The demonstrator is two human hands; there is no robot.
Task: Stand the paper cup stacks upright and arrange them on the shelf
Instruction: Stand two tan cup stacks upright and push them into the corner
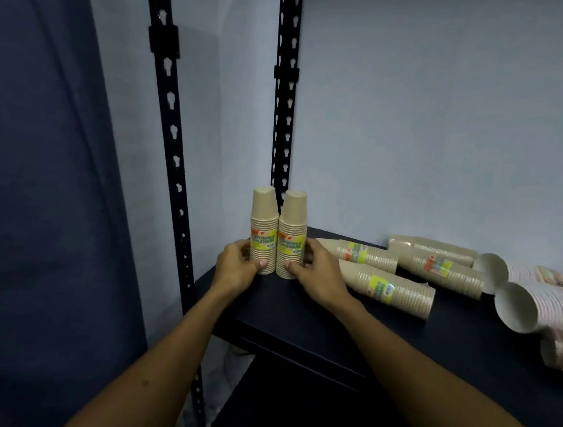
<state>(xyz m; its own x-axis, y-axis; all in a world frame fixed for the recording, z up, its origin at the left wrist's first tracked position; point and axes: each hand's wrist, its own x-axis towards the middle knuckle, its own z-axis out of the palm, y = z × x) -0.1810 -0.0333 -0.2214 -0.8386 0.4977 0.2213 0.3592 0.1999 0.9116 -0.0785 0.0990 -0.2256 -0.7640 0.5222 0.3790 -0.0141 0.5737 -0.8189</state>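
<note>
Two beige paper cup stacks stand upright side by side at the left corner of the dark shelf [298, 314], bottoms up, each with a yellow-green label. My left hand [238, 264] grips the lower part of the left stack [264, 225]. My right hand [315, 271] grips the lower part of the right stack [292, 228]. The two stacks touch each other. To the right, several beige stacks lie on their sides, the nearest one [393, 291] just beyond my right wrist, another [365, 256] behind it.
White cup stacks with pink print [539, 307] lie on their sides at the shelf's far right. Black perforated uprights [283, 110] rise behind the standing stacks and at the front left [173, 141]. A pale wall backs the shelf; a dark curtain hangs left.
</note>
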